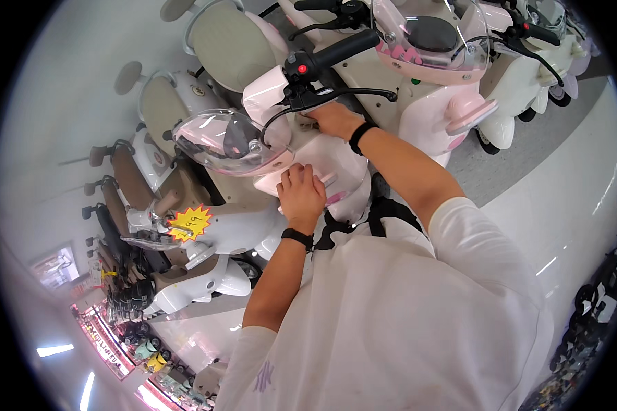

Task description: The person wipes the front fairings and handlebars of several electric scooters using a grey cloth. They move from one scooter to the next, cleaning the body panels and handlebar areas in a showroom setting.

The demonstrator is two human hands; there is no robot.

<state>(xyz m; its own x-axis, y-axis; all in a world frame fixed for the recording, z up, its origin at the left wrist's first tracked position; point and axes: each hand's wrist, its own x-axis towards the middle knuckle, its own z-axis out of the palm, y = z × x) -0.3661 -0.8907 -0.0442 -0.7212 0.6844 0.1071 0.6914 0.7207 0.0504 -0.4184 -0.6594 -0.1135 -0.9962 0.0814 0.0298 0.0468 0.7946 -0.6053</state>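
Observation:
Before me stands a pale pink electric scooter [347, 156] with a clear windshield [205, 141]. My left hand [302, 195] lies over its headlight [330, 180], fingers bent across the top and covering most of it. My right hand [337, 120] reaches behind the front panel, below the black handlebar grip [344, 51] and brake lever [362, 91]. Its fingertips are hidden there, so what they touch cannot be seen. A red button [302, 68] sits on the handlebar's switch housing. Each of my wrists wears a black band.
Another pink scooter [424, 118] stands close on the right, with white scooters [504, 92] beyond. On the left, a white scooter [236, 226] bears a yellow star-shaped tag [189, 223]. More scooters line that side. Glossy light floor [540, 205] lies to my right.

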